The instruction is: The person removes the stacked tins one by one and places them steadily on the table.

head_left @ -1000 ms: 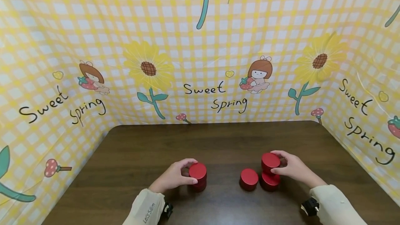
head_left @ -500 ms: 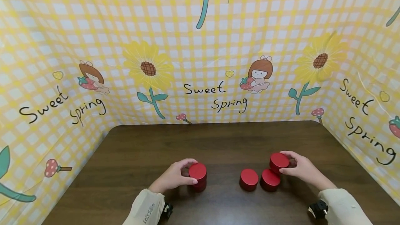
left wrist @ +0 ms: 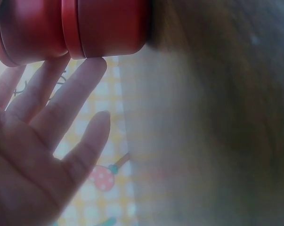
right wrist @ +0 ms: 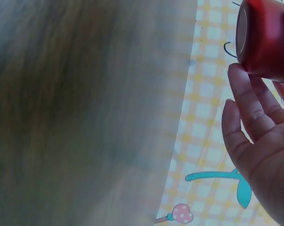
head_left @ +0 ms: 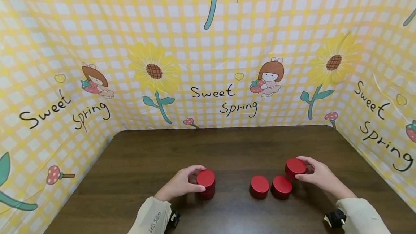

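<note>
A: What is held by the right grip [head_left: 316, 173]?
B: A short, round red canister [head_left: 295, 168], smooth and softly shiny, is pinched between thumb and fingers, which are parted only by its width. It is held clear of the worktop [head_left: 208, 147]; its flat base is shown in the right wrist view.
A: And by the left grip [head_left: 180, 183]?
B: Thumb and fingers are curled round the upper canister [head_left: 206, 178] of an upright stack, set on the lower canister [head_left: 208, 193].
A: How are the hands posed?
B: Both are angled inward from the sides; the left little finger is stretched out, apart from the stack.
A: What is seen beyond?
B: Between the hands, a loose canister [head_left: 259, 187] and its twin [head_left: 282, 187] are stood side by side on dark wood grain. Behind, a creased yellow-checked cloth [head_left: 195, 46] is hung.
</note>
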### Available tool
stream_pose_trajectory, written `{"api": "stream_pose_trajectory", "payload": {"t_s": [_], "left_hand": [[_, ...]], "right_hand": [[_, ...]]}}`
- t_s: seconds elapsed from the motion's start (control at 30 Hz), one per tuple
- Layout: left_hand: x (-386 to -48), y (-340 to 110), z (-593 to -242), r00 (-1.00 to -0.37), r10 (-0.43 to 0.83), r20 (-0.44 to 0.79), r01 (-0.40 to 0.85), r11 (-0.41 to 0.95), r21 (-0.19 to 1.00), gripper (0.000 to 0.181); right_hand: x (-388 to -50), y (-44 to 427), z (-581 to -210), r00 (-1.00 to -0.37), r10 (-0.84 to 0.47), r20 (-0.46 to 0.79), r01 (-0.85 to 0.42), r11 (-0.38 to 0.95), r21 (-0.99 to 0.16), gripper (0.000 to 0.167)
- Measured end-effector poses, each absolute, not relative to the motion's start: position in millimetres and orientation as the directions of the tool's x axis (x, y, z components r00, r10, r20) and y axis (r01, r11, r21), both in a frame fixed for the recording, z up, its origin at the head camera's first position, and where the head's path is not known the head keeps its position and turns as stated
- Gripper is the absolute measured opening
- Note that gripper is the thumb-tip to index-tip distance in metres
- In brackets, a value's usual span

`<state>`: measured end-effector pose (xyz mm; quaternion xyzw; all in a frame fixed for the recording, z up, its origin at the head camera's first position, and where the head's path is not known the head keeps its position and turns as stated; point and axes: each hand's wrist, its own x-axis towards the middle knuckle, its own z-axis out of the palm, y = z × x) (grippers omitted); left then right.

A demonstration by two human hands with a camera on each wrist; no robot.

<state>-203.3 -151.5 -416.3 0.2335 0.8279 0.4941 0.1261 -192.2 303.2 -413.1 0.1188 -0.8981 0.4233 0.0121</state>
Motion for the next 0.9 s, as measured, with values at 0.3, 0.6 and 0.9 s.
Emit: {"api": "stream_pose_trajectory", "payload": {"t_s": [0.3, 0.6, 0.9], "left_hand": [[-203, -151, -416, -0.864, 0.503, 0.021, 0.263, 0.416, 0.871, 0.056], [-201, -152, -416, -0.854, 0.521, 0.022, 0.260, 0.390, 0.883, 0.056], [-204, -153, -418, -0.855, 0.517, 0.026, 0.276, 0.412, 0.868, 0.056]], "right_hand": [[-186, 311, -417, -0.978, -0.169, 0.125, -0.204, 0.610, -0.766, 0.059], [-182, 317, -425, -0.986, -0.123, 0.111, -0.163, 0.599, -0.784, 0.058], [-182, 324, -423, -0.983, -0.130, 0.127, -0.181, 0.616, -0.767, 0.057]]}}
